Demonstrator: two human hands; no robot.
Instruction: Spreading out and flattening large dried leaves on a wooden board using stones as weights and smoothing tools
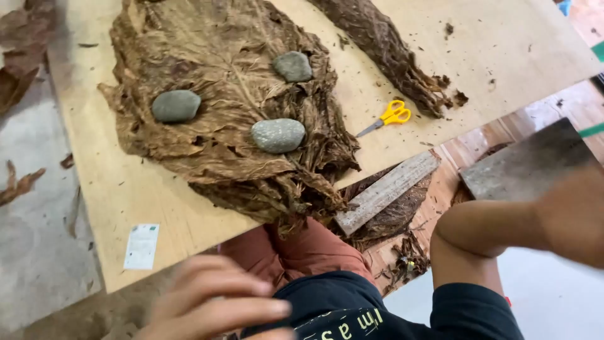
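A pile of flattened dried brown leaves [220,88] lies on a light wooden board [126,189], weighed down by three grey stones [277,135]. My left hand [217,302] is blurred at the bottom edge, fingers apart, holding nothing and near the board's front edge. My right arm is bent at the elbow at the right; the right hand [576,214] is blurred at the right edge by a grey slab [522,164], and its grip is unclear.
Yellow-handled scissors [389,116] lie on the board beside a rolled bundle of dark leaves [390,50]. A small white card [141,245] sits near the board's front. A weathered wooden strip [385,192] rests over more leaves below the board. Leaf scraps litter the floor.
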